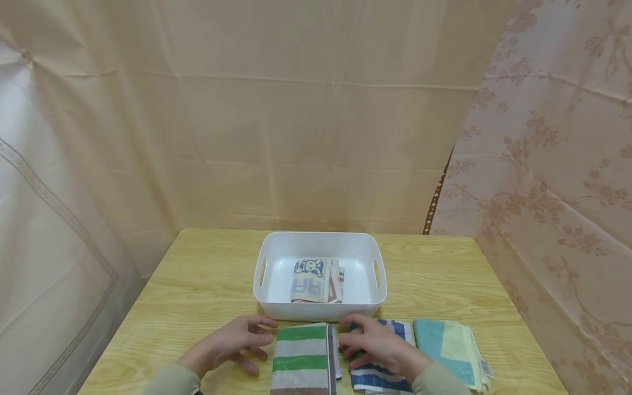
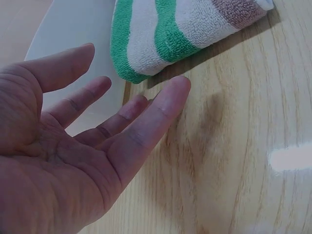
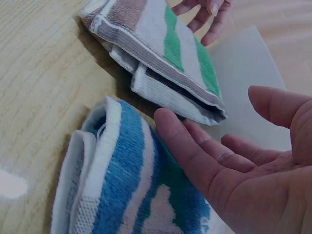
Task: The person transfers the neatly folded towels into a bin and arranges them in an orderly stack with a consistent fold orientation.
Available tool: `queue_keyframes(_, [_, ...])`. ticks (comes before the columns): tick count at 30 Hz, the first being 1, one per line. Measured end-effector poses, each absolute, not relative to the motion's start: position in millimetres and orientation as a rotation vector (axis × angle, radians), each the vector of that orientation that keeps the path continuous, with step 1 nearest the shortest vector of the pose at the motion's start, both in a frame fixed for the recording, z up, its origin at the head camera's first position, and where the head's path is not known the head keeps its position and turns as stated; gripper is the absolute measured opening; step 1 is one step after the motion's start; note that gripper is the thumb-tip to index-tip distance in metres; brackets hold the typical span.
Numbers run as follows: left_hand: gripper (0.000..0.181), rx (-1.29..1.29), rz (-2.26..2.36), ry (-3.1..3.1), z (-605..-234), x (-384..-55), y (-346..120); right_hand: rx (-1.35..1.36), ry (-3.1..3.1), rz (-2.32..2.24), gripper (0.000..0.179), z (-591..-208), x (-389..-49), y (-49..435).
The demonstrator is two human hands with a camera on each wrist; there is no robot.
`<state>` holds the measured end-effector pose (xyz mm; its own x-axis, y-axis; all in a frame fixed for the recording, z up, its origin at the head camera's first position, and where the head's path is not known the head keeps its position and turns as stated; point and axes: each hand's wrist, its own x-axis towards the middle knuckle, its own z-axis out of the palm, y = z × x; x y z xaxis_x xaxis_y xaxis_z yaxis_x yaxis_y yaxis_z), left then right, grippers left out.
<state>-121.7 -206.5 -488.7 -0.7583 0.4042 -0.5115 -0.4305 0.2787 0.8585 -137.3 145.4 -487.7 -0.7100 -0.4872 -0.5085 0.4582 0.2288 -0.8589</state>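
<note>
A folded towel with green, white and brown stripes (image 1: 301,348) lies on the table between the two hands. Left of it is my left hand (image 1: 236,344), fingers spread and nothing in its grasp; the left wrist view shows the fingertips (image 2: 178,87) near the towel's edge. On the other side, my right hand (image 1: 377,346) hovers over a folded blue-and-white towel (image 1: 380,379), covering part of it. Its relaxed fingers (image 3: 170,126) point toward the striped towel in the right wrist view, with an empty palm.
Just behind the striped towel stands a white plastic bin (image 1: 316,312) with side handle holes. Inside it lies a folded towel with a cartoon print (image 1: 310,280). A teal and pale-yellow towel (image 1: 446,351) lies at the right. Curtains (image 1: 316,137) hang around the wooden table (image 1: 207,274).
</note>
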Motion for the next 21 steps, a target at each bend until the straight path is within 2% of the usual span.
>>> queue_keyframes(12, [0.053,-0.008,1.554,1.855,-487.8,-120.6,-200.7,0.031,1.672,-1.545,0.082,-504.0,-142.8,139.5])
queue_keyframes(21, [0.056,0.028,1.568,1.824,-493.3,-120.2,-194.4,0.056,1.718,-1.536,0.075,-496.8,-135.6,130.9])
